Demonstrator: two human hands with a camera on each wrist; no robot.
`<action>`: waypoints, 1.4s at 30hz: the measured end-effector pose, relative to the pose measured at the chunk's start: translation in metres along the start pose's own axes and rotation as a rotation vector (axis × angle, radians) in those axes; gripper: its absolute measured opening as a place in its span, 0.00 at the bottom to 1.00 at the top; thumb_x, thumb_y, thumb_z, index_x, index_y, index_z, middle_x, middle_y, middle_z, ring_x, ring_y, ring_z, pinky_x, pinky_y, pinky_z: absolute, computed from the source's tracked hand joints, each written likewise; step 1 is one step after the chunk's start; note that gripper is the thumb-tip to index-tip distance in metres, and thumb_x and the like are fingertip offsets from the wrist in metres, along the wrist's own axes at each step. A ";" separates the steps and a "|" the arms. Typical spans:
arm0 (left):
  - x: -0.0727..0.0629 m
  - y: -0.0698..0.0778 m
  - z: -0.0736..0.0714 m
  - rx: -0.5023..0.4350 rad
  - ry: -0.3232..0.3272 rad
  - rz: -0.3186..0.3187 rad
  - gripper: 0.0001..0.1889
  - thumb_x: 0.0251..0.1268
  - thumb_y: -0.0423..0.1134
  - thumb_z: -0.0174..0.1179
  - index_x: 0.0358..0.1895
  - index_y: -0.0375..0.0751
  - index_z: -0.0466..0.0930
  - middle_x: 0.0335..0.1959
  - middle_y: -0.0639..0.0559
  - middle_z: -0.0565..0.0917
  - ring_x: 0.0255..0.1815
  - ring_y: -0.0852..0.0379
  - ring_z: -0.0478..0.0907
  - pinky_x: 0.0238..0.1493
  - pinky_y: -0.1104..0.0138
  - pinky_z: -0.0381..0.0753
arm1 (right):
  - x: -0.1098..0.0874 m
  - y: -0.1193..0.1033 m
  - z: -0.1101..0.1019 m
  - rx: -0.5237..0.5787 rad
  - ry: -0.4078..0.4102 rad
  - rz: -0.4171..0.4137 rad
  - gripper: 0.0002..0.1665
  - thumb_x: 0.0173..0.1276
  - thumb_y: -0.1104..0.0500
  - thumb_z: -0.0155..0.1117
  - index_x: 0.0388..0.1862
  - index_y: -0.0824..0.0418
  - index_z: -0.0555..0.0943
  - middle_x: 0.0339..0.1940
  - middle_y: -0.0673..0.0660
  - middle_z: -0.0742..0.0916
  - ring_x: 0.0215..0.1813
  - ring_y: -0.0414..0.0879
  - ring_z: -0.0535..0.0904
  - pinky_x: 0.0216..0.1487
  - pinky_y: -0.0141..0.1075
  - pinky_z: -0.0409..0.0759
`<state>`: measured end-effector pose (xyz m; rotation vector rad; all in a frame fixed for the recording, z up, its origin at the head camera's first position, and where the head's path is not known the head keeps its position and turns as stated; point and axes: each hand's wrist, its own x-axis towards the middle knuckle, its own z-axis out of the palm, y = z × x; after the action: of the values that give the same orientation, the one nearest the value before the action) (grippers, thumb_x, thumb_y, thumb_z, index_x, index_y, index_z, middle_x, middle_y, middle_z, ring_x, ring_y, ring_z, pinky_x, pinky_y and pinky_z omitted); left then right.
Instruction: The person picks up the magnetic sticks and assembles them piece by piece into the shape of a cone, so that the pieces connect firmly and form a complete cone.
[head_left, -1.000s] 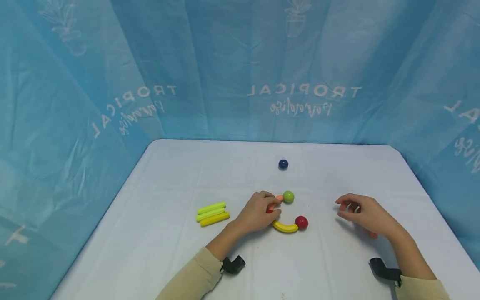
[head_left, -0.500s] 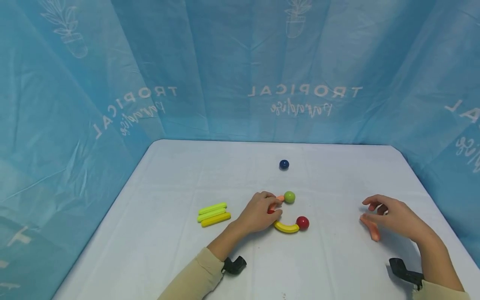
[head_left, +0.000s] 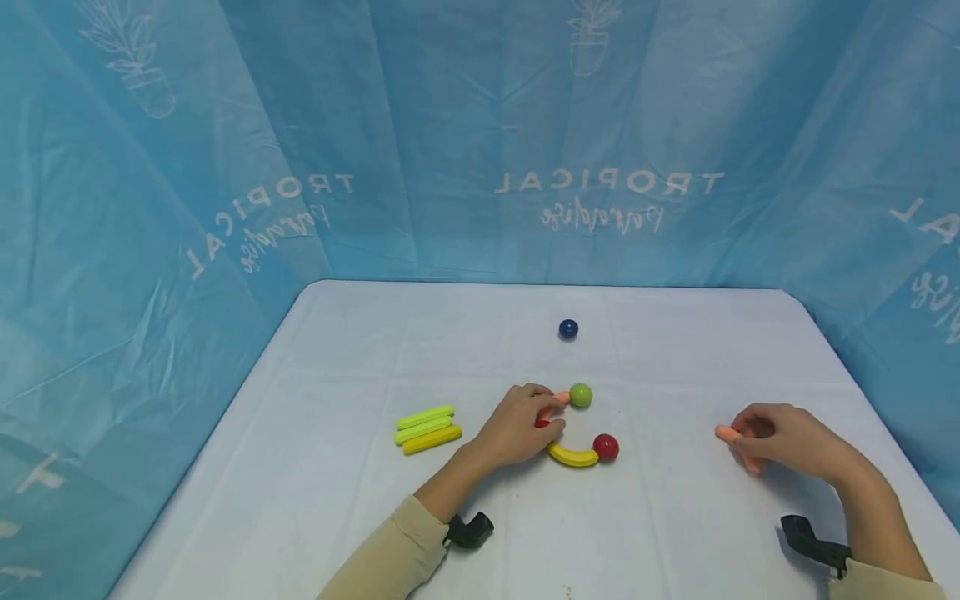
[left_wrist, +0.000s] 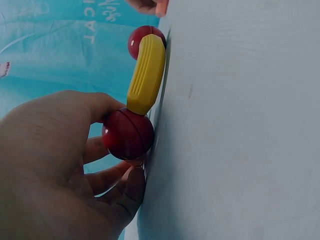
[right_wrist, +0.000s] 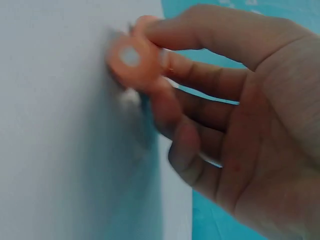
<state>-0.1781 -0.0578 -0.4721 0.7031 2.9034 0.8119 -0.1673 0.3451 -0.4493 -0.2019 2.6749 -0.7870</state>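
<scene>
In the head view my left hand [head_left: 513,427] grips a glossy red ball [left_wrist: 128,134], its fingers curled round it. One end of a ribbed yellow curved rod [head_left: 573,457] meets this ball, and a second red ball [head_left: 606,447] sits at the rod's other end. Beyond my left fingertips an orange rod [head_left: 562,397], partly hidden by the fingers, reaches a green ball [head_left: 581,395]. Over at the right, my right hand [head_left: 798,440] pinches another orange rod [head_left: 726,432] between thumb and fingers, close over the table. Its round end shows a pale disc in the right wrist view.
Two lime-green sticks [head_left: 425,417] and a yellow stick [head_left: 432,439] lie side by side left of the left hand. A dark blue ball [head_left: 568,329] sits farther back on the white table [head_left: 420,333]. Blue printed curtains [head_left: 450,225] hang behind and beside the table.
My right hand has moved right to the orange rod, come down and taken hold of it; the rod has turned slightly. My left hand stays at the joined balls and rods.
</scene>
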 end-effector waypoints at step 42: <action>0.001 -0.001 -0.001 0.005 -0.016 0.019 0.18 0.67 0.52 0.56 0.57 0.54 0.80 0.60 0.56 0.74 0.55 0.57 0.68 0.54 0.65 0.71 | 0.065 -0.090 0.050 0.028 0.125 -0.137 0.21 0.59 0.45 0.70 0.43 0.58 0.85 0.17 0.50 0.80 0.28 0.47 0.73 0.26 0.37 0.71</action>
<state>-0.1796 -0.0583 -0.4712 0.7347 2.8900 0.7975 -0.2060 0.2306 -0.4579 -0.3421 2.7885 -0.9060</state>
